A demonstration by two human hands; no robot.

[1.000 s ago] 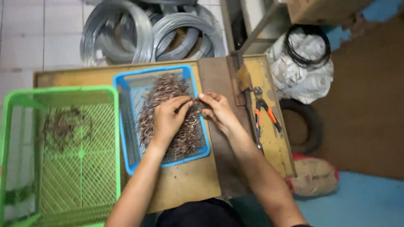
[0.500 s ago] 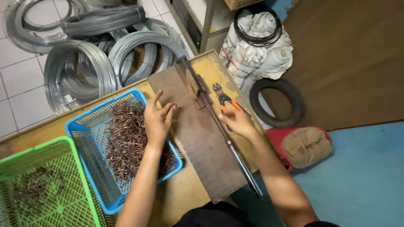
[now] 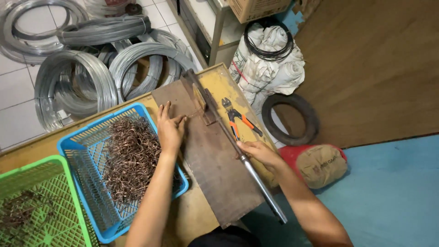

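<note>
Lever bar (image 3: 238,151) slants from far-left to near-right, right hand (image 3: 258,153) gripping it.

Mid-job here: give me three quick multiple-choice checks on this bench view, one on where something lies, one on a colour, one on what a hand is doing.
1. Where do the orange-handled pliers lie?
A. in the green basket
B. on the yellow bench top beside the long metal lever
C. on the floor

2. What colour is the basket that holds the big heap of bent wire pieces?
A. blue
B. red
C. white

3. What is the right hand doing?
A. holding the pliers
B. resting in the basket
C. gripping the long metal lever

Answers: 1 B, pliers lie right of the lever; 2 A, blue rim around the heap; 3 C, fingers wrap the bar.
</note>
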